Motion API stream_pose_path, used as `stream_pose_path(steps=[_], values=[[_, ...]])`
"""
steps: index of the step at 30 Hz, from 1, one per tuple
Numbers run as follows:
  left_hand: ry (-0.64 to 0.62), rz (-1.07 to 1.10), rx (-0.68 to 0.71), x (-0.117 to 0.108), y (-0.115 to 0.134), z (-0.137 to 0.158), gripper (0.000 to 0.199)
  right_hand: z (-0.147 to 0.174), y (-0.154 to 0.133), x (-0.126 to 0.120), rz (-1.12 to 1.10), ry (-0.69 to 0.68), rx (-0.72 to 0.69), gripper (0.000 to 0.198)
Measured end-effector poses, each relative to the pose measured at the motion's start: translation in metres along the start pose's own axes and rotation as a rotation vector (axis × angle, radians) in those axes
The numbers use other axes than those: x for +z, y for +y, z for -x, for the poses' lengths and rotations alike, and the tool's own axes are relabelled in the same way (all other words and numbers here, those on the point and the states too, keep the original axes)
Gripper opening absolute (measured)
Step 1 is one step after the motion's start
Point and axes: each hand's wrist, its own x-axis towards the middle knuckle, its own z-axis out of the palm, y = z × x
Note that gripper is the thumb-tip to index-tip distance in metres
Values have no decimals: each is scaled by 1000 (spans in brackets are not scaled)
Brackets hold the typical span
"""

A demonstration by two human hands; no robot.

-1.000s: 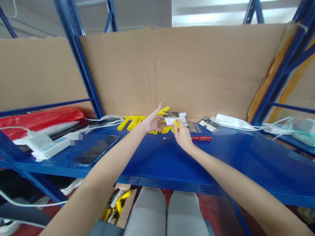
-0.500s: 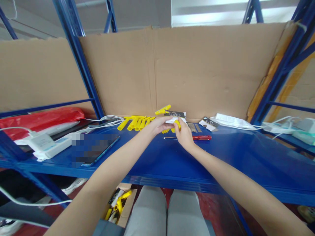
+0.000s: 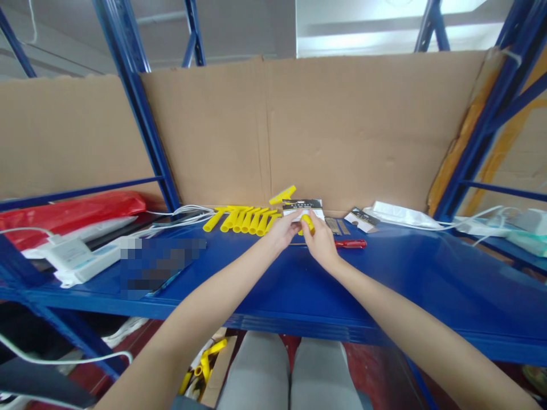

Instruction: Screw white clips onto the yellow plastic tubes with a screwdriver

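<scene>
My right hand (image 3: pixel 321 240) is closed around the handle of a yellow T-shaped tool (image 3: pixel 307 224), probably a scraper. From the other side my left hand (image 3: pixel 286 229) meets it, fingers bent and closed at the same tool; the fingers hide most of its head. Just behind the fingertips stands a black-and-white packaging card (image 3: pixel 302 206); whether the left fingers also pinch it, I cannot tell. A red-handled screwdriver (image 3: pixel 351 244) lies beside my right hand, its shaft partly covered. Left of my hands, several yellow T-shaped tools (image 3: pixel 241 221) lie in a row.
Another yellow tool (image 3: pixel 282 195) rests against the cardboard wall (image 3: pixel 342 131). Flat metal strips (image 3: pixel 343 226) and a second card (image 3: pixel 361 220) lie right. A phone, partly blurred out, and a power strip (image 3: pixel 96 263) sit left. Below the blue shelf (image 3: pixel 273 296), a box (image 3: pixel 219 373) contains yellow tools.
My left hand has lowered slightly and turned its fingers in toward the yellow tool. The packaging card shows more of its face. The head view has tilted up a little.
</scene>
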Motion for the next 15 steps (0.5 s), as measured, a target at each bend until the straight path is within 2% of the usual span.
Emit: stream_pose_path(steps=[2,7,15], values=[[23,-7,-25,-1,-5,6,6,2,-1,-1,14,-12,-5,51],[22,-46,-98,-4,-14,14,16,5,-3,-3,64,-70,-10,48],[144,77,11,-2,-21,12,10,4,-8,-7,71,-128,17,48]])
